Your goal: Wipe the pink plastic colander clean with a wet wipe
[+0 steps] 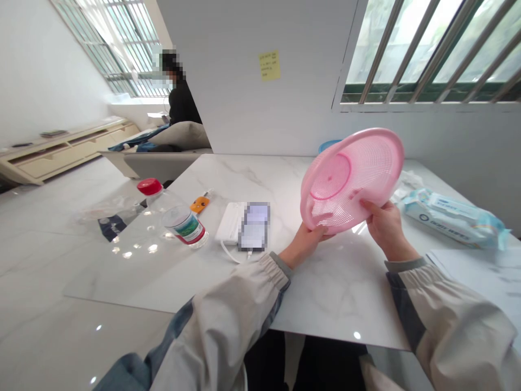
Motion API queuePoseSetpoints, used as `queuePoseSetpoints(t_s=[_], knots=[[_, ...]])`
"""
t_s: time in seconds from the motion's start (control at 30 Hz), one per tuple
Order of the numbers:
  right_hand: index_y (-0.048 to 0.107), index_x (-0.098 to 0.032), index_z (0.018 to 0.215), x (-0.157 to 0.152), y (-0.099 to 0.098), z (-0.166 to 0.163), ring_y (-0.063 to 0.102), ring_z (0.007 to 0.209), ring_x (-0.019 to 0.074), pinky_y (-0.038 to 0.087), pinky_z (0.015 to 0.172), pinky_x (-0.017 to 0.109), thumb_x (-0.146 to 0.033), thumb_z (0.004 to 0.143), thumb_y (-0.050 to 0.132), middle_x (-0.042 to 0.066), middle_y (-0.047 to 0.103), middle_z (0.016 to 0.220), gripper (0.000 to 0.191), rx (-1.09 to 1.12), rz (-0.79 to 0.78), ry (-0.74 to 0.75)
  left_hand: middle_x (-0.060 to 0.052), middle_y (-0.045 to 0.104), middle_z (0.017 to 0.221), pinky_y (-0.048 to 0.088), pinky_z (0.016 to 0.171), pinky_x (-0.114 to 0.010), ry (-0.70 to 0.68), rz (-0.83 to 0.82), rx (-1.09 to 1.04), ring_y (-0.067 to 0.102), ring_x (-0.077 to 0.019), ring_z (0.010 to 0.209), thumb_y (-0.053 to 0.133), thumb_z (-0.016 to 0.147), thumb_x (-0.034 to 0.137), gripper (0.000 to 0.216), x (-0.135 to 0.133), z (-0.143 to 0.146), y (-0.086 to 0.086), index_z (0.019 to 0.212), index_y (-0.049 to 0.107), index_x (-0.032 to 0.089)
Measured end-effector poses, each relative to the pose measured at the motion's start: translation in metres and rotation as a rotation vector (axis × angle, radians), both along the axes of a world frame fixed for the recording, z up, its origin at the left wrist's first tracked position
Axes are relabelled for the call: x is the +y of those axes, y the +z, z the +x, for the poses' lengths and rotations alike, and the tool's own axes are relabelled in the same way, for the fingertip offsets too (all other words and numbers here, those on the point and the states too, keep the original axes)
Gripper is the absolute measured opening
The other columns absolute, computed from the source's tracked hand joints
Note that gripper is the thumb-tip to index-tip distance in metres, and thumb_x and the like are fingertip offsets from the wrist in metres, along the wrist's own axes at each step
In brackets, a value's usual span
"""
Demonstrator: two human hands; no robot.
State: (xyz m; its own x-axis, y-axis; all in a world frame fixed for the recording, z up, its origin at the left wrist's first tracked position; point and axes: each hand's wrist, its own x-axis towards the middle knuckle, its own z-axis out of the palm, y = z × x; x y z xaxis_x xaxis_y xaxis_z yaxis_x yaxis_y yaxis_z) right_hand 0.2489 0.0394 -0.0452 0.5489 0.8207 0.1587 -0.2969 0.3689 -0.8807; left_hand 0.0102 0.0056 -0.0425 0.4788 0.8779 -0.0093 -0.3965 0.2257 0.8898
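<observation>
A pink plastic colander (pixel 366 163) with a fine mesh is held up above the table, tilted so its inside faces me. My left hand (pixel 306 243) grips its lower left rim, thumb on the near side and fingers behind the mesh. On the lower right, my right hand (pixel 385 225) is closed on the rim, its thumb inside the bowl and its other fingers showing faintly through the mesh. Behind the colander a blue rim (pixel 329 145) peeks out; the rest of that object is hidden.
On the marble-look table (pixel 325 298) are a red-capped bottle (pixel 179 217), an orange item (pixel 199 204), a white box (pixel 230 222), a phone (pixel 254 225) with a cable, a wipes pack (pixel 451 217) and papers (pixel 480 271). A person (pixel 183 103) sits beyond the partition.
</observation>
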Motion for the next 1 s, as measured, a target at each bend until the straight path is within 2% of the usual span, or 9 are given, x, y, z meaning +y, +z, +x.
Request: queuePoseSetpoints(t_s=[0.23, 0.3, 0.37, 0.47, 0.6, 0.7, 0.83, 0.9, 1.0], knots=[[0.086, -0.027, 0.094, 0.003, 0.002, 0.007, 0.088, 0.098, 0.0234, 0.074, 0.104, 0.037, -0.008, 0.073, 0.093, 0.005, 0.091, 0.105, 0.029, 0.007, 0.04, -0.101, -0.023, 0.068, 0.166, 0.065, 0.119, -0.065, 0.038, 0.008, 0.029, 0.074, -0.0375, 0.142, 0.083, 0.092, 0.023, 0.098, -0.002, -0.003, 0.006, 0.179, 0.039, 0.021], [0.085, -0.025, 0.094, 0.005, 0.002, 0.008, 0.087, 0.095, 0.0215, 0.075, 0.103, 0.035, -0.006, 0.073, 0.093, 0.004, 0.09, 0.102, 0.029, 0.024, 0.041, -0.142, -0.024, 0.068, 0.165, 0.068, 0.114, -0.064, 0.053, 0.017, 0.053, 0.076, -0.038, 0.138, 0.084, 0.09, 0.025, 0.093, -0.002, -0.004, 0.007, 0.175, 0.044, 0.018], [0.085, -0.022, 0.097, 0.005, 0.001, 0.009, 0.087, 0.094, 0.021, 0.075, 0.102, 0.035, -0.007, 0.071, 0.092, 0.004, 0.089, 0.102, 0.031, 0.037, 0.026, -0.153, -0.024, 0.07, 0.162, 0.07, 0.111, -0.061, 0.064, 0.031, 0.066, 0.075, -0.0389, 0.138, 0.085, 0.091, 0.03, 0.079, -0.001, -0.005, 0.008, 0.163, 0.058, 0.014], [0.085, -0.022, 0.098, 0.004, 0.0, 0.01, 0.089, 0.103, 0.0268, 0.074, 0.107, 0.042, -0.01, 0.071, 0.093, 0.007, 0.09, 0.105, 0.031, 0.029, -0.03, -0.083, -0.025, 0.071, 0.158, 0.072, 0.106, -0.059, 0.091, 0.034, 0.058, 0.074, -0.041, 0.138, 0.089, 0.094, 0.045, 0.07, 0.001, -0.006, 0.008, 0.152, 0.066, 0.012], [0.085, -0.027, 0.1, -0.001, 0.002, 0.005, 0.086, 0.122, 0.0342, 0.069, 0.119, 0.048, -0.012, 0.072, 0.094, 0.008, 0.09, 0.113, 0.033, 0.012, -0.078, 0.055, -0.022, 0.07, 0.157, 0.071, 0.107, -0.057, 0.115, 0.077, -0.015, 0.075, -0.0384, 0.136, 0.093, 0.092, 0.061, 0.089, 0.003, -0.005, 0.005, 0.163, 0.058, 0.021], [0.086, -0.025, 0.105, -0.006, 0.005, -0.001, 0.085, 0.127, 0.0339, 0.065, 0.124, 0.051, -0.012, 0.073, 0.093, 0.007, 0.09, 0.116, 0.035, 0.022, -0.111, 0.127, -0.017, 0.068, 0.159, 0.066, 0.116, -0.06, 0.087, 0.176, -0.063, 0.077, -0.0319, 0.13, 0.1, 0.088, 0.054, 0.099, 0.004, -0.002, 0.002, 0.171, 0.051, 0.031], [0.086, -0.023, 0.11, -0.01, 0.009, -0.01, 0.084, 0.13, 0.0333, 0.063, 0.127, 0.051, -0.015, 0.075, 0.093, 0.008, 0.09, 0.12, 0.037, 0.033, -0.173, 0.229, -0.015, 0.067, 0.162, 0.059, 0.125, -0.062, 0.04, 0.261, -0.042, 0.074, -0.0323, 0.137, 0.101, 0.089, 0.044, 0.093, 0.004, -0.001, 0.0, 0.169, 0.055, 0.032], [0.087, -0.024, 0.112, -0.011, 0.011, -0.012, 0.083, 0.132, 0.0321, 0.061, 0.129, 0.049, -0.015, 0.074, 0.093, 0.007, 0.09, 0.123, 0.04, 0.044, -0.192, 0.26, -0.015, 0.067, 0.163, 0.059, 0.125, -0.063, 0.03, 0.256, -0.044, 0.071, -0.0344, 0.142, 0.101, 0.089, 0.045, 0.092, 0.004, -0.001, 0.0, 0.168, 0.057, 0.031], [0.086, -0.024, 0.114, -0.013, 0.012, -0.013, 0.082, 0.131, 0.0305, 0.061, 0.129, 0.048, -0.015, 0.073, 0.093, 0.007, 0.089, 0.124, 0.043, 0.058, -0.18, 0.293, -0.016, 0.07, 0.157, 0.063, 0.119, -0.063, 0.002, 0.218, -0.047, 0.075, -0.0339, 0.134, 0.103, 0.087, 0.048, 0.1, 0.003, -0.001, 0.0, 0.171, 0.053, 0.031]])
